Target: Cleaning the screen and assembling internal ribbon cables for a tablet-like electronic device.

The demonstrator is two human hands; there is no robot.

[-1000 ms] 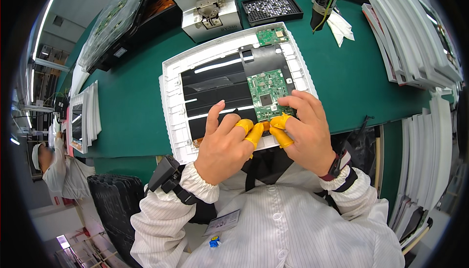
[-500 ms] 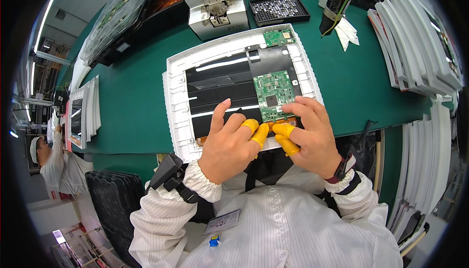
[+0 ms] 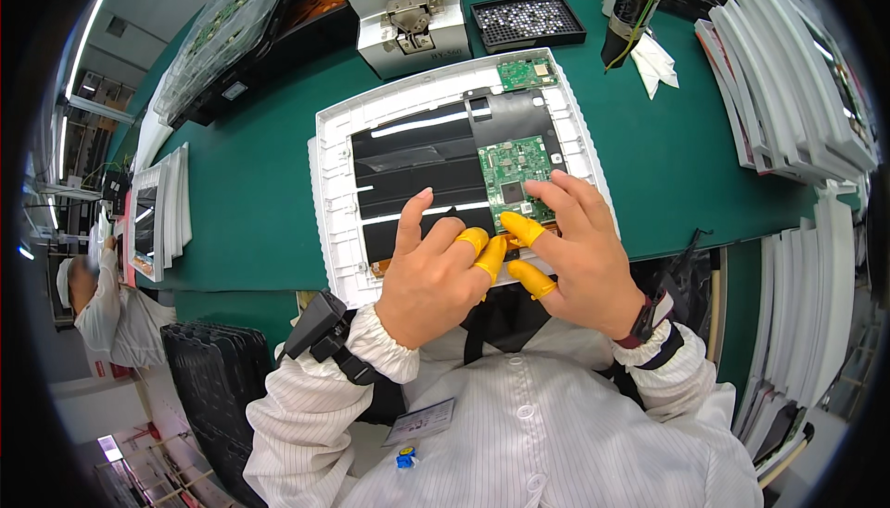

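A white plastic housing (image 3: 334,151) lies before me with a black panel (image 3: 413,174) inside it. Screwed or set onto the panel's right part is a green circuit board (image 3: 505,160); a smaller green board (image 3: 527,74) sits in the far right corner. Along the near edge runs an orange flex strip (image 3: 513,243). My left hand (image 3: 436,272) has yellow finger cots on thumb and index, closed together at this strip; what lies between the tips is hidden. Over the board's near right corner, my right hand (image 3: 584,262) has its cot-covered thumb and index spread apart, nothing visible between them.
Beyond the housing stand a white screw feeder machine (image 3: 408,21) and a black tray of small bright parts (image 3: 528,21). White housings (image 3: 788,72) are stacked at right, more (image 3: 162,211) at left. A black bin with bagged boards (image 3: 232,35) is far left. A co-worker (image 3: 93,299) sits at left.
My right thumb and index have parted, and the index has moved up and left onto the board's near edge. The left hand has hardly moved.
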